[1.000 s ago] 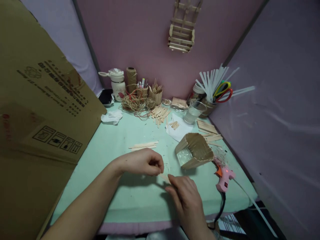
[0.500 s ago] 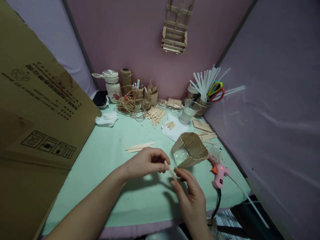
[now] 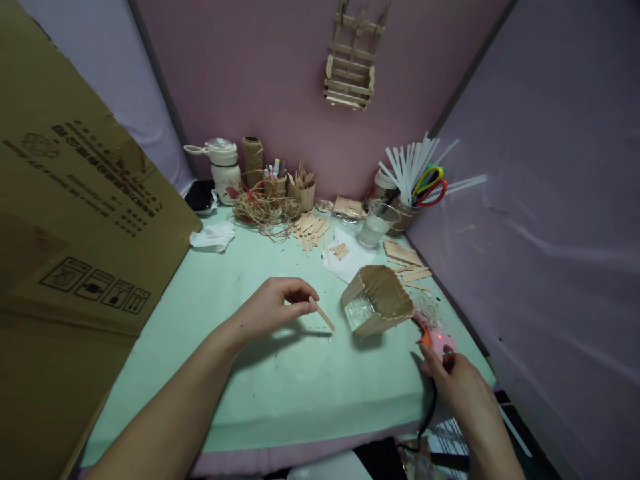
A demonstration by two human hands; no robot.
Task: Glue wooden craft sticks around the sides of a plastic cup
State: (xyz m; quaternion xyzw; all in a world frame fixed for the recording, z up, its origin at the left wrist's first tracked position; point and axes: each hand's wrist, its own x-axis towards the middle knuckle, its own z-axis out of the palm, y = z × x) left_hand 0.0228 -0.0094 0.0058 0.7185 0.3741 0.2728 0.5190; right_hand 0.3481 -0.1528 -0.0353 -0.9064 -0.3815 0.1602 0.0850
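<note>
My left hand (image 3: 273, 308) hovers over the middle of the pale green table (image 3: 260, 387) and pinches one end of a wooden craft stick (image 3: 323, 315). The stick slants down and to the right, towards a small basket of craft sticks (image 3: 376, 300) that lies on its side. My right hand (image 3: 453, 380) is at the table's right front edge, with its fingers closing on the pink glue gun (image 3: 436, 341). The gun's orange nozzle points at the basket, and its black cord (image 3: 427, 417) drops over the edge.
A large cardboard sheet (image 3: 75, 220) leans along the left. At the back stand a bottle (image 3: 223, 171), tangled twine (image 3: 263, 208), loose craft sticks (image 3: 311, 227), a plastic cup (image 3: 379, 223) and a jar of white sticks and scissors (image 3: 417, 180). A stick frame (image 3: 353, 60) hangs on the wall.
My right hand let go of the stick and moved right to the glue gun. My left hand lifted slightly and kept the stick.
</note>
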